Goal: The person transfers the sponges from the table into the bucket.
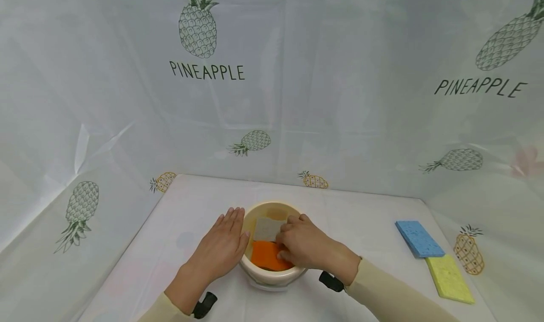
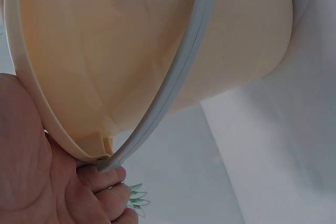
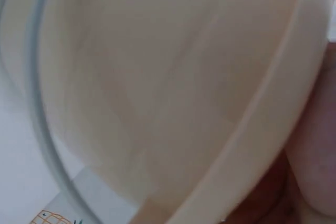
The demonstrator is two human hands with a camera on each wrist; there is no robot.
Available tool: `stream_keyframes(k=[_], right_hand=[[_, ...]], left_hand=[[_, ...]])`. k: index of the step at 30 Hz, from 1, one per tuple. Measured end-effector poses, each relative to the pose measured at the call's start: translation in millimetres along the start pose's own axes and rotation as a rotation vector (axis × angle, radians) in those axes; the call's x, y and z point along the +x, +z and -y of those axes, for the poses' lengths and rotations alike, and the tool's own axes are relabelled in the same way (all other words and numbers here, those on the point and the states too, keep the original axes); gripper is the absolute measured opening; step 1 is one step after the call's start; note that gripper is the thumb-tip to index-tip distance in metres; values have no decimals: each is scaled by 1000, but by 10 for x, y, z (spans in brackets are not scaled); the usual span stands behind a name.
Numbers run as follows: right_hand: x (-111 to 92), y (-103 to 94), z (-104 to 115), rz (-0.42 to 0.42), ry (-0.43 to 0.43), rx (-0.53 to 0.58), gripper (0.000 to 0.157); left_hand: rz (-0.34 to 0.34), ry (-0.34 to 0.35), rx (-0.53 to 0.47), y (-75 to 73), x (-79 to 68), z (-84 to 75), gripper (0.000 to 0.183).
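A cream bucket (image 1: 274, 278) with a grey handle (image 2: 173, 77) stands on the white-covered table. Inside it are an orange sponge (image 1: 264, 255) and, behind that, a pale grey sponge (image 1: 267, 228). My left hand (image 1: 223, 244) lies along the bucket's left rim, fingers straight and together; the left wrist view shows its palm against the rim. Reaching over the right rim, my right hand (image 1: 303, 241) has curled fingers and holds the orange sponge at its right side. Its fingertips are partly hidden. In the right wrist view the bucket wall (image 3: 157, 77) covers most of the picture.
On the table's right side lie a blue sponge (image 1: 418, 238) and a yellow sponge (image 1: 449, 278), the blue one's corner meeting the yellow one. A pineapple-print sheet (image 1: 340, 100) hangs behind and at both sides of the table (image 1: 361, 218).
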State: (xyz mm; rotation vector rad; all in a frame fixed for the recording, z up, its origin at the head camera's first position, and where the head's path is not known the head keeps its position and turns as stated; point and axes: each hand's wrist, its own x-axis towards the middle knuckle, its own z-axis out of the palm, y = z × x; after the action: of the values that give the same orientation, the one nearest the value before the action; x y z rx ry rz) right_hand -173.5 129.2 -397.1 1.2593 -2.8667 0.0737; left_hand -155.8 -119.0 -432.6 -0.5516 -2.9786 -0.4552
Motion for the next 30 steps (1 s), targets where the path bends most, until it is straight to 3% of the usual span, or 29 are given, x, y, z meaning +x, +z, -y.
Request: stream_keyframes(k=[9, 17, 30], right_hand=[[6, 81, -27, -94, 0, -41, 8], [-44, 117, -92, -166, 89, -37, 20], [-166, 105, -230, -291, 249, -2, 21]], left_hand=[[7, -13, -5, 11, 4, 9, 68], [11, -24, -5, 4, 4, -2, 68], [-7, -12, -31, 6, 0, -9, 67]])
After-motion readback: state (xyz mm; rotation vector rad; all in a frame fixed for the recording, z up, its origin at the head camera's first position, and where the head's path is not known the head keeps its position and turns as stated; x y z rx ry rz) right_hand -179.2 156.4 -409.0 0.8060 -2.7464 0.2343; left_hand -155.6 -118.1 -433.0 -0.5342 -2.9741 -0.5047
